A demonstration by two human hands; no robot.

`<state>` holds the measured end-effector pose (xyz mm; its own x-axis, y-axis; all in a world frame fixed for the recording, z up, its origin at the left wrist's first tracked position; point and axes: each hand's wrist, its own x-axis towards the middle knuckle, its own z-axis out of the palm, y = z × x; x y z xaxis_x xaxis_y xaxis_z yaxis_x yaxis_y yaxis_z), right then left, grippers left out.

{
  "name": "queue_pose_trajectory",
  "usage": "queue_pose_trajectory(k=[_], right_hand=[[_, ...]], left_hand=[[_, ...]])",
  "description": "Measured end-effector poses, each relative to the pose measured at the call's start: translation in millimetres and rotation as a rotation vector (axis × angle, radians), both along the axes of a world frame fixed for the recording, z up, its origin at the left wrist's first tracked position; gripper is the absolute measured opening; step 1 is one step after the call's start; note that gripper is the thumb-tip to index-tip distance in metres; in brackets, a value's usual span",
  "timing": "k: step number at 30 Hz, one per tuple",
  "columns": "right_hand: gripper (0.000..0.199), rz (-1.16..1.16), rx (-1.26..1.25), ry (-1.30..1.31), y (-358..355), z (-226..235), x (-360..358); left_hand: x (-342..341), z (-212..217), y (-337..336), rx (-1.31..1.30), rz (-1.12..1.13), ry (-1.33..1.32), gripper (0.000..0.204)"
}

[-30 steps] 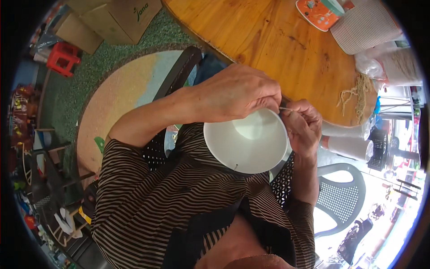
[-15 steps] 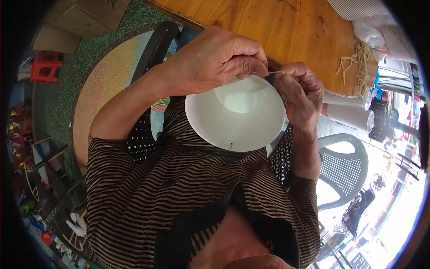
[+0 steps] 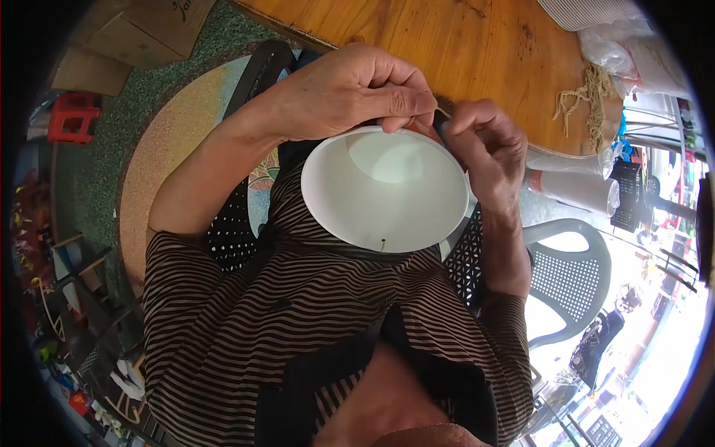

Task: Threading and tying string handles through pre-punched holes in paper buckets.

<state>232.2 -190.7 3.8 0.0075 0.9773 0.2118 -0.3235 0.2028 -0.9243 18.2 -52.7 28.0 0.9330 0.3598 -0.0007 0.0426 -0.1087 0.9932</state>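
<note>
A white round tub (image 3: 372,201) rests over my lap, its open mouth facing up. A small hole with a short end of string (image 3: 383,244) shows at its near rim. At the far rim my left hand (image 3: 372,93) is closed, thumb and fingertips pinched on a thin piece of string (image 3: 441,111). My right hand (image 3: 490,153) is just to the right, fingers bent and closed by the string's other end; the fingertips are partly shadowed. A bit of the tub's reddish outside shows between the hands.
A wooden table (image 3: 447,45) lies just beyond my hands, with a bundle of loose strings (image 3: 593,104) at its right edge. Stacked white tubs (image 3: 573,190) lie to the right, beside a green plastic chair (image 3: 570,276). Cardboard boxes (image 3: 141,33) and a red stool (image 3: 73,118) stand left.
My left hand has turned, its thumb now lying along the top at the pinch. The right hand has moved slightly left, and less string shows between the hands. The tub tilted slightly.
</note>
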Motion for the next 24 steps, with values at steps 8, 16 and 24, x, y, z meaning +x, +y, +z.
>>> queue_pose_trajectory(k=[8,16,24], right_hand=[[0.020,-0.135,-0.191,-0.416,-4,19,-7],[0.021,-0.124,-0.217,-0.488,-9,28,-6],[0.018,-0.165,-0.266,-0.464,-10,32,-10]], left_hand=[[8,-10,-5,-0.156,0.074,-0.120,0.030],[10,-5,-17,-0.185,0.117,-0.110,0.027],[10,1,-25,-0.074,0.171,-0.040,0.028]])
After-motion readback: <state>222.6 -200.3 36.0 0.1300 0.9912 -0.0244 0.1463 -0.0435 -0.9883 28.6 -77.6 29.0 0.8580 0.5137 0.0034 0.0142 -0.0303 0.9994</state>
